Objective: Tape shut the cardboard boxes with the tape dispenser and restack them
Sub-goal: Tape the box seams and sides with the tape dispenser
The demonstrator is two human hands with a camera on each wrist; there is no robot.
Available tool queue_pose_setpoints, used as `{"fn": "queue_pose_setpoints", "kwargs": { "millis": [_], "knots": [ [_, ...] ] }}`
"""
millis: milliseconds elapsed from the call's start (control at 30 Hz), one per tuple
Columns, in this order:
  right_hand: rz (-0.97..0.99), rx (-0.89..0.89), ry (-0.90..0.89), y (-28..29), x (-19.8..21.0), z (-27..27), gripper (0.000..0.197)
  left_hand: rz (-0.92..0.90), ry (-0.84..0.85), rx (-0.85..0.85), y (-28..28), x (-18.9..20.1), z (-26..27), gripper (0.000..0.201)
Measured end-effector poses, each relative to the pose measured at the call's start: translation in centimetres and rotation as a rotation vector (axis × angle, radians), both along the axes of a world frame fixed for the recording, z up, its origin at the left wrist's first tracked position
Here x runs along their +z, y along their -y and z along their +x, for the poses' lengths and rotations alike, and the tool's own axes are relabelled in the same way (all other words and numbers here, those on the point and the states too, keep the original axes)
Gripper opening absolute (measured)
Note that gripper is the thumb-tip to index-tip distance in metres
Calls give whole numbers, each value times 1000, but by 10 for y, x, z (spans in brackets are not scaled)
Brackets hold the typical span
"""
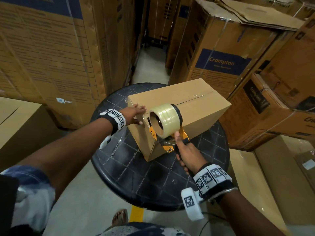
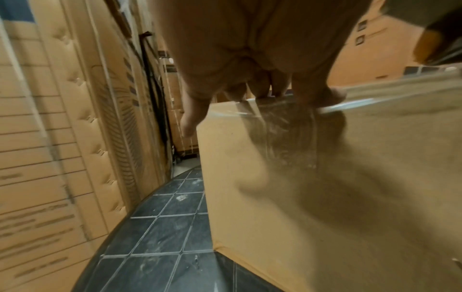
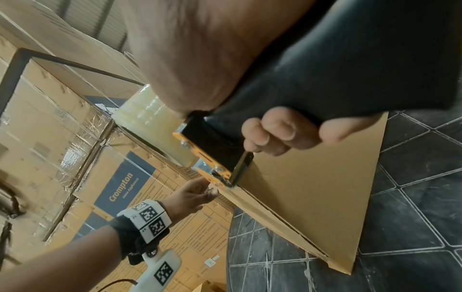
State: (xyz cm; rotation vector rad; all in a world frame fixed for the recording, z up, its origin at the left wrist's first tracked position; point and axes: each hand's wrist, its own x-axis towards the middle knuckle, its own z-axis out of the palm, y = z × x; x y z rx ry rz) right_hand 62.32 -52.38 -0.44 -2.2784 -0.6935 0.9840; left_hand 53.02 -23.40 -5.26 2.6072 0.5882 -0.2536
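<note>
Because the plain brown cardboard box (image 1: 179,116) sits alone on the round black tiled table (image 1: 119,160), both of its long faces stay within reach. The right hand (image 1: 187,154) is clenched round the black handle of the yellow-and-black tape dispenser (image 1: 166,123), thumb up along the frame. Its nose sits against the near top edge of the box, in line with the centre seam, probably so the clear tape roll (image 1: 164,119) can feed straight along it. The left hand (image 1: 134,114) lies with fingers (image 2: 335,94) extended over the top corner, pressing a tape end onto the side face; my guess is it anchors both tape and box. 1 shiny strip already shows at the seam's far end. Stacked printed cartons (image 1: 51,53) wall in the aisle.
</note>
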Motion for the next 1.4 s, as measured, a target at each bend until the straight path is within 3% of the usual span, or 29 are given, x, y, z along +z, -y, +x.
{"fn": "queue_pose_setpoints", "kwargs": {
  "millis": [200, 567, 700, 900, 1100, 1267, 1400],
  "knots": [
    [5, -4, -3, -2, -1, 2, 90, 21, 68, -70, 26, -11, -5, 53],
    [34, -19, -26, -16, -4, 7, 95, -44, 103, 211, 36, -7, 13, 43],
    [44, -30, -26, -21, -5, 12, 90, -61, 117, 227, 31, -2, 20, 39],
    [53, -41, -61, 7, -23, 19, 95, -137, 171, 81, 7, -15, 25, 52],
    [121, -31, 6, 8, -36, 19, 100, -147, 109, 54, -1, -23, 30, 87],
    [123, -34, -6, 10, -41, 21, 94, -130, 184, 111, 5, -31, 32, 93],
    [128, -54, 19, 11, -45, 22, 107, -58, 204, 132, 8, -42, 31, 91]
  ]
}}
